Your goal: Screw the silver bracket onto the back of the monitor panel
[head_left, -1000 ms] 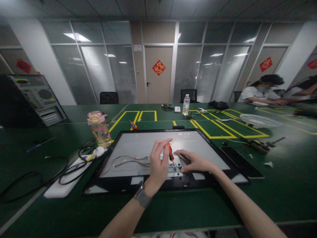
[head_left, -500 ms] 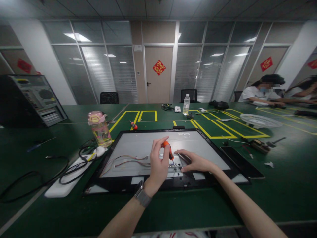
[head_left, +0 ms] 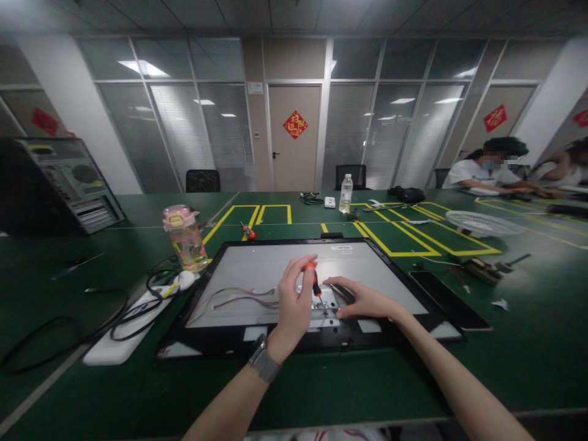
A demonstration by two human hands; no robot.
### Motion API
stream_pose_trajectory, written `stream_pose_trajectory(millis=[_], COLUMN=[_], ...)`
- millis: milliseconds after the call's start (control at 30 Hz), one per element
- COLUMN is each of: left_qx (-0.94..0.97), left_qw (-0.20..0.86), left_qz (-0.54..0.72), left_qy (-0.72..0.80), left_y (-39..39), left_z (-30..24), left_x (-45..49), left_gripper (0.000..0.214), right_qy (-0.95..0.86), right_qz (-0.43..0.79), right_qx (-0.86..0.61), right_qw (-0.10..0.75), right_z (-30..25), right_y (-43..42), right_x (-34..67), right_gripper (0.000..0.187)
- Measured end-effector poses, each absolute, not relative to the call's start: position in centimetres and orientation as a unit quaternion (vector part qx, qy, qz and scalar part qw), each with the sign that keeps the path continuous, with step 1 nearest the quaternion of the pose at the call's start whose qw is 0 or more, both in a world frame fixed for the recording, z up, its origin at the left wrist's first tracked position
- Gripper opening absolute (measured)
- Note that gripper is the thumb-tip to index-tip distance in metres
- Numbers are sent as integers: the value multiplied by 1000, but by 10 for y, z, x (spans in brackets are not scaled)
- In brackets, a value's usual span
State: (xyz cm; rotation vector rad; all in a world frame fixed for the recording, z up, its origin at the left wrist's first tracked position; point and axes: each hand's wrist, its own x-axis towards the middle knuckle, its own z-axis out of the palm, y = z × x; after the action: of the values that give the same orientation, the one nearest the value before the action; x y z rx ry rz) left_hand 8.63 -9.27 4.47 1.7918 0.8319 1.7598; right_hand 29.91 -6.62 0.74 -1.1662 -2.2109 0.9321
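Note:
An orange-and-black screwdriver [head_left: 316,285] stands tilted in my left hand [head_left: 295,294], which is closed around its handle. The screwdriver's shaft points down at a small metal bracket [head_left: 331,322] on the grey back of a flat display panel [head_left: 248,266] with a black frame. My right hand [head_left: 365,300] holds the right end of the bracket between the thumb and the fingers. Thin coloured wires [head_left: 248,295] run across the panel, left of my left hand. Where the screwdriver tip meets the bracket is too small to make out.
Left of the panel are a pink-lidded bottle [head_left: 184,242], a white power strip [head_left: 122,331] with black cables and an open computer case [head_left: 68,184]. A black phone-like slab [head_left: 450,300] lies to the right. Another red screwdriver [head_left: 248,232] is behind the panel. A person [head_left: 487,174] sits far right.
The screwdriver's handle has turned slightly in my left hand, and the fingers have shifted a little. My right hand stays where it was.

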Motion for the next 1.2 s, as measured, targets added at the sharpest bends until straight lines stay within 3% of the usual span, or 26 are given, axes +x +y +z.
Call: stream_pose_trajectory(millis=[267, 500, 700, 933, 1200], left_qx=[667, 662, 653, 648, 635], left_qw=[310, 208, 249, 202, 266], left_qz=[632, 649, 654, 661, 662], left_qy=[243, 312, 290, 319, 296], left_y=[-94, -95, -94, -94, -93], left_z=[42, 45, 43, 46, 42], left_x=[88, 87, 86, 86, 87], left_gripper=[34, 17, 31, 16, 30], right_qy=[-809, -806, -805, -809, -808], right_qz=[339, 341, 343, 337, 338], right_qx=[-419, -419, -421, -420, -423], right_qw=[237, 240, 237, 235, 232], right_z=[9, 5, 9, 7, 7], right_y=[-67, -65, -66, -66, -65], right_x=[298, 300, 299, 300, 300], right_gripper=[74, 77, 75, 75, 76])
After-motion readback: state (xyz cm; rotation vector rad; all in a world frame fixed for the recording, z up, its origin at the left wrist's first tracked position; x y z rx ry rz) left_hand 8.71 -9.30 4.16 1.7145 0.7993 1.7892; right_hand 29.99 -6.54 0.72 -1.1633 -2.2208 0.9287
